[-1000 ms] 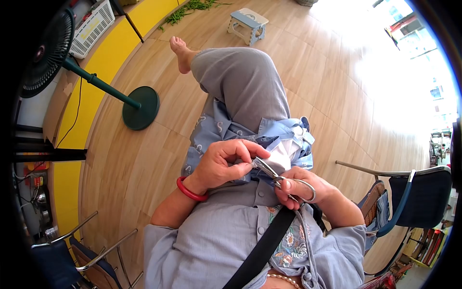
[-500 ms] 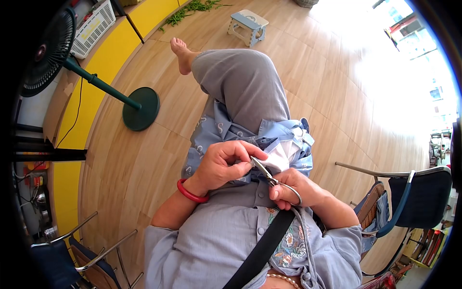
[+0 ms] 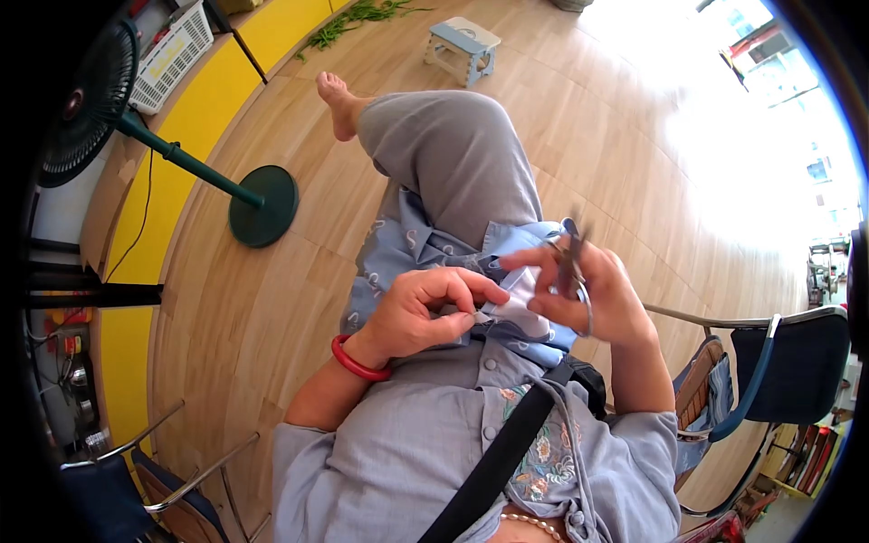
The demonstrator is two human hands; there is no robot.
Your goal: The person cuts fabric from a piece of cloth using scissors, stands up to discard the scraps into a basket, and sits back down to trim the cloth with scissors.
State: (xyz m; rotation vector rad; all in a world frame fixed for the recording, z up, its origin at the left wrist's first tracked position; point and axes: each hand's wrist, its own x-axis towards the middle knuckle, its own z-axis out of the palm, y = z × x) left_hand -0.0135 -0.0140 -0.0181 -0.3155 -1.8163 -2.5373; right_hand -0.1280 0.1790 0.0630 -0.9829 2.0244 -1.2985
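Across my lap lies a light-blue patterned cloth (image 3: 385, 271) with a white underside (image 3: 525, 312). My left hand (image 3: 421, 312), a red bangle on its wrist, pinches a small edge of this cloth between thumb and forefinger. To the right, my right hand (image 3: 606, 294) is raised over the cloth, holding a pair of scissors (image 3: 570, 262). Motion smears the blades, which point upward, away from the cloth edge. One finger loop shows below the palm.
A green-based standing fan (image 3: 263, 206) is at left, by yellow cabinets (image 3: 208, 95). A folding stool (image 3: 463, 47) stands ahead, near green stalks (image 3: 358, 20) on the floor. Metal-framed chairs flank me: one right (image 3: 787, 371), one lower left (image 3: 109, 498).
My right hand has lifted the scissors away from my left fingers, up and to the right, turning the blades upward. My left hand keeps its pinch almost unmoved.
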